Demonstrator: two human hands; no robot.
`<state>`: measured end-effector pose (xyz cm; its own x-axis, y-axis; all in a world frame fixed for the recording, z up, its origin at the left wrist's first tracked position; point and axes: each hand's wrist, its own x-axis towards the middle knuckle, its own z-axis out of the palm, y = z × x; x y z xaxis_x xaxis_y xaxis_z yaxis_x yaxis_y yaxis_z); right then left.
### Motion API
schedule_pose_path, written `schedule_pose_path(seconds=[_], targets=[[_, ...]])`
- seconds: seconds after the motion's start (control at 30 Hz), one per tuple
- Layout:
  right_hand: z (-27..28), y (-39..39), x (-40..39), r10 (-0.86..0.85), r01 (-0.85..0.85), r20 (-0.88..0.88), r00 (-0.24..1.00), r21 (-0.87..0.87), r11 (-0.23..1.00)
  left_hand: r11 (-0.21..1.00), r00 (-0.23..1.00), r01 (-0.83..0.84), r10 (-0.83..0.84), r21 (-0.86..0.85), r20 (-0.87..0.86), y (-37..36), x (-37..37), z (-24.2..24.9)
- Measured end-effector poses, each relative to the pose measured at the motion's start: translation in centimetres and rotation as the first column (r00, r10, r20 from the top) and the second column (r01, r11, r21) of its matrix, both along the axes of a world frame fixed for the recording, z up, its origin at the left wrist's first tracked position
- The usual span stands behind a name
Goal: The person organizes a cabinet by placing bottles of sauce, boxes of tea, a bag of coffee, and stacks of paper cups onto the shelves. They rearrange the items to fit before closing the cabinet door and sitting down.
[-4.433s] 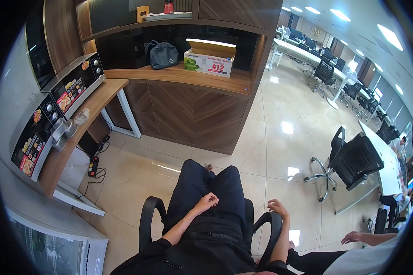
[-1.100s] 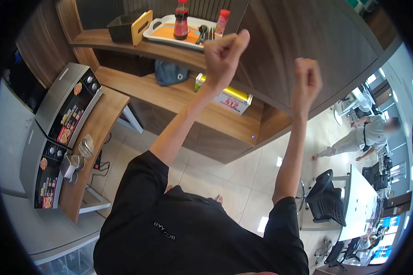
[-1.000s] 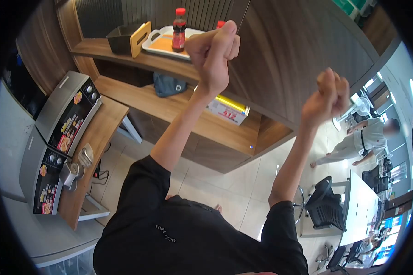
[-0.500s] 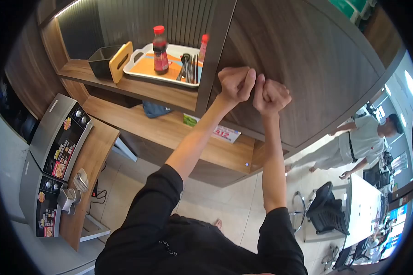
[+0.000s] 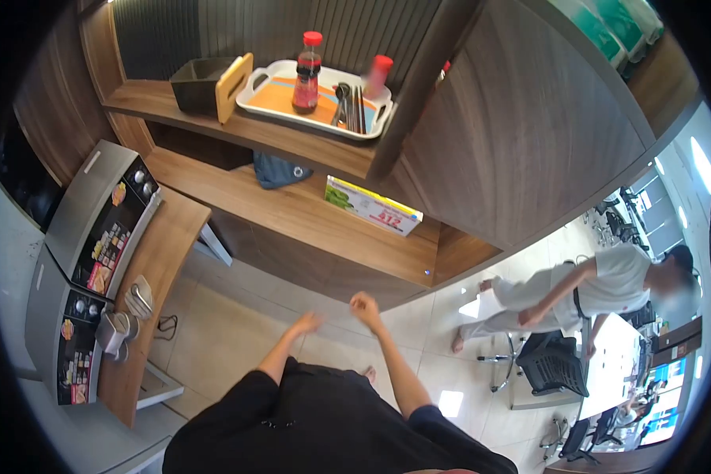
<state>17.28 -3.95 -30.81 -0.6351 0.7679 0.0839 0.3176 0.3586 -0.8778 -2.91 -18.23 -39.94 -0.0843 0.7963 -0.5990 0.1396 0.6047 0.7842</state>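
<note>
My left hand (image 5: 306,322) is low in front of my body, over the floor, its fingers smeared by motion. Slightly higher and to the right is my right hand (image 5: 365,310), with its fingers curled in and nothing visible in them. Neither hand touches anything. Above them, on the upper shelf, a white tray (image 5: 254,107) with an orange mat bears a red-capped bottle (image 5: 306,79), a smaller red-capped bottle (image 5: 378,77), a black spoon (image 5: 341,93) and chopsticks (image 5: 359,110).
Left of the tray are a black bin (image 5: 197,87) and a wooden board (image 5: 233,87). A blue cloth item (image 5: 278,170) and a price sign (image 5: 373,207) occupy the lower shelf. Grey ovens (image 5: 95,229) stand left. At right are a person (image 5: 616,276) and a black chair (image 5: 551,365).
Both my hands have dropped from in front of the cabinet panel to near my body and moved apart. The view has shifted, and the person at right has a changed arm and leg pose.
</note>
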Motion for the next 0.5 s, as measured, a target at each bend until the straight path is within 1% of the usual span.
schedule_pose_path(seconds=[0.03,0.07,0.1,0.13,0.2,0.23,0.27,0.3,0.33,0.37,0.43,0.5], targets=[[-0.9,-2.6,0.1,0.011,-0.053,-0.128,0.992,-0.329,0.943,0.99,0.981,-0.119,0.105,-0.075,-0.163,-8.3,-1.8,-5.1],[1.9,-4.4,-1.1,-0.081,0.064,-0.005,0.997,-0.561,0.825,0.964,0.947,-0.179,0.115,-0.195,-0.301,-15.6,-4.0,-7.8],[4.5,-4.6,-2.3,-0.091,0.042,-0.038,0.995,-0.669,0.742,0.914,0.917,-0.25,0.116,-0.321,-0.382,-22.5,-6.2,-8.4],[7.6,-4.0,-3.7,-0.106,-0.005,-0.151,0.983,-0.594,0.804,0.851,0.896,-0.319,0.128,-0.418,-0.425,-28.3,-8.1,-8.3],[14.5,-1.5,-6.7,-0.113,-0.059,-0.362,0.925,-0.433,0.9,0.744,0.873,-0.419,0.173,-0.521,-0.455,-35.8,-10.5,-6.9],[17.7,-0.2,-8.0,-0.135,-0.08,-0.529,0.838,-0.363,0.928,0.7,0.865,-0.45,0.189,-0.554,-0.464,-38.4,-11.1,-5.7],[22.1,0.6,-9.5,-0.35,0.015,-0.572,0.742,-0.508,0.861,0.673,0.858,-0.473,0.205,-0.568,-0.47,-40.1,-11.5,-5.1],[24.1,2.9,-10.2,-0.261,-0.135,-0.734,0.627,-0.432,0.892,0.661,0.855,-0.483,0.217,-0.574,-0.471,-41.4,-11.5,-4.7],[26.2,4.5,-10.6,-0.327,-0.221,-0.825,0.461,-0.464,0.858,0.662,0.857,-0.484,0.225,-0.572,-0.464,-42.4,-11.3,-4.5],[27.8,5.1,-11.1,-0.421,-0.188,-0.848,0.322,-0.493,0.849,0.672,0.863,-0.474,0.225,-0.569,-0.453,-43.1,-11.3,-4.4],[30.9,5.3,-12.2,-0.592,-0.155,-0.753,0.288,-0.647,0.747,0.72,0.88,-0.435,0.212,-0.541,-0.426,-42.4,-11.0,-5.2],[32.4,5.7,-12.3,-0.733,-0.124,-0.647,0.211,-0.762,0.636,0.795,0.899,-0.374,0.183,-0.478,-0.398,-40.2,-11.2,-5.9]])
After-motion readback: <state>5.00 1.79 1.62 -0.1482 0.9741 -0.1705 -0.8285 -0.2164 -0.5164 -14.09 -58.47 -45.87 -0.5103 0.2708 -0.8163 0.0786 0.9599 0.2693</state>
